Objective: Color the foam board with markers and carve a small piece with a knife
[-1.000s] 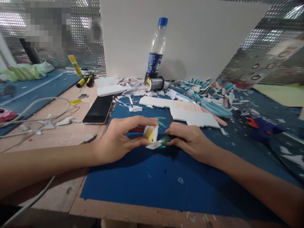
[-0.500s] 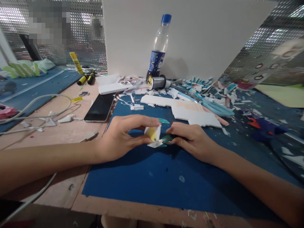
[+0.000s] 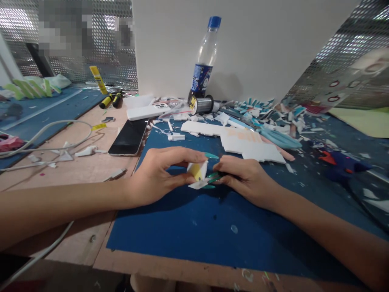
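Observation:
My left hand [image 3: 164, 170] pinches a small white and yellow piece [image 3: 197, 171] between thumb and fingers, above the blue mat [image 3: 182, 231]. A thin pale, pointed strip [image 3: 197, 185] juts out along the lower edge of that piece and runs toward my right fingers; I cannot tell if it is part of the piece or a blade. My right hand [image 3: 249, 178] is closed just right of the piece, thumb against the curled fingers. What it grips is mostly hidden. Long green nails show on both hands.
Behind my hands lie a white foam sheet [image 3: 252, 148] and many foam scraps [image 3: 273, 113]. A bottle [image 3: 202, 77] and a wire spool [image 3: 203, 104] stand at the back. To the left are a phone [image 3: 129, 138] and cables [image 3: 33, 140]; a dark blue glue gun [image 3: 345, 164] is at right.
The view has shifted very slightly. Both hands keep the same hold, with hardly any movement of the piece.

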Action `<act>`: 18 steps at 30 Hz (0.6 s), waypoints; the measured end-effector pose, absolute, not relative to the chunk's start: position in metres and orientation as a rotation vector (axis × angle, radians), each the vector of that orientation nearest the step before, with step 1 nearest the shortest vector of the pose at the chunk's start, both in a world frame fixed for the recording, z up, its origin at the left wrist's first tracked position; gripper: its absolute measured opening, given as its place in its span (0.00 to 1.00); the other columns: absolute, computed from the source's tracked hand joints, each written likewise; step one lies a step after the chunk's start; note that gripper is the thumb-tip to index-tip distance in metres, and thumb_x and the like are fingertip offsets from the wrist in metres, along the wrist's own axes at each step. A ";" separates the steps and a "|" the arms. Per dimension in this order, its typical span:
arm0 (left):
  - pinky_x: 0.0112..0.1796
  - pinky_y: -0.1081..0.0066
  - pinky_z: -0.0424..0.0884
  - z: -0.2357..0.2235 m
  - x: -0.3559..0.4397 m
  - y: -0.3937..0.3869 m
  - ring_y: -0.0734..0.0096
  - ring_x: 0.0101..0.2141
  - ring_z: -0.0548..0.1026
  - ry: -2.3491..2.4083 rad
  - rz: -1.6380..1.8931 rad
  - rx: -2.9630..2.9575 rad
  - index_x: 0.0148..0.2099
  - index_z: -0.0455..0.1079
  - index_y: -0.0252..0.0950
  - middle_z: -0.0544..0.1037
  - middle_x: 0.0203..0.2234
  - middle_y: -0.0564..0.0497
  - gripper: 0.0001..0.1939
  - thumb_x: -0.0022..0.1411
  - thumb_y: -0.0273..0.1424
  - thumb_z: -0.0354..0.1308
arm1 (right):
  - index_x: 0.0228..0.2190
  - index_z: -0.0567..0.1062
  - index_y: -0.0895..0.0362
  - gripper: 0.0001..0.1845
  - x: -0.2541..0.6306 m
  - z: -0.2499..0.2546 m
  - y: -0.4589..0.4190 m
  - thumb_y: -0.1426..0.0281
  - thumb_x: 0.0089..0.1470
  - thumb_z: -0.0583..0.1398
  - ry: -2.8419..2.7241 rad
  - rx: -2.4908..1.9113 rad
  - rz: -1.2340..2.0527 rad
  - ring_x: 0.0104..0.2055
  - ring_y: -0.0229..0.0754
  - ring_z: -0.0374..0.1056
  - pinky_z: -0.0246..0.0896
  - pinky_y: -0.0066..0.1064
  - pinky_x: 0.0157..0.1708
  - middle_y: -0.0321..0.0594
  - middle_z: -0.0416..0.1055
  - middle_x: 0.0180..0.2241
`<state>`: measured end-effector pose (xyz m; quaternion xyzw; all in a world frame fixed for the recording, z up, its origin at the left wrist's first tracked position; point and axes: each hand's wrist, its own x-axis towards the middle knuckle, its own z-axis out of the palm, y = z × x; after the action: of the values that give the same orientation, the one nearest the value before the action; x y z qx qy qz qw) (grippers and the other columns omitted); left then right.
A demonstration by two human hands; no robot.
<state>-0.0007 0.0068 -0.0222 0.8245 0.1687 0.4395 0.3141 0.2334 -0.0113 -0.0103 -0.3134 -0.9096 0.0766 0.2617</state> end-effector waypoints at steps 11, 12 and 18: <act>0.42 0.73 0.77 -0.020 -0.002 0.006 0.64 0.46 0.76 0.380 1.196 2.235 0.45 0.70 0.34 0.78 0.43 0.44 0.12 0.57 0.25 0.62 | 0.30 0.70 0.59 0.09 0.237 -0.012 -0.010 0.69 0.60 0.53 -2.462 -0.830 0.213 0.24 0.35 0.62 0.54 0.23 0.24 0.37 0.67 0.23; 0.42 0.73 0.77 -0.020 -0.002 0.006 0.64 0.46 0.76 0.387 1.204 2.249 0.44 0.70 0.35 0.78 0.43 0.44 0.12 0.57 0.25 0.62 | 0.30 0.70 0.59 0.09 0.236 -0.012 -0.010 0.69 0.60 0.54 -2.465 -0.832 0.210 0.25 0.35 0.62 0.55 0.24 0.24 0.37 0.67 0.23; 0.44 0.71 0.76 -0.017 -0.001 0.007 0.67 0.44 0.77 0.377 1.225 2.356 0.43 0.71 0.34 0.79 0.42 0.43 0.11 0.57 0.24 0.61 | 0.30 0.70 0.58 0.10 0.234 -0.011 -0.011 0.69 0.61 0.52 -2.483 -0.808 0.194 0.24 0.35 0.60 0.53 0.23 0.23 0.36 0.66 0.23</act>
<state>-0.0009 0.0072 -0.0174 0.8554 0.1368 0.4446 0.2278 0.2344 -0.0114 -0.0106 -0.2981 -0.9160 0.0717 0.2587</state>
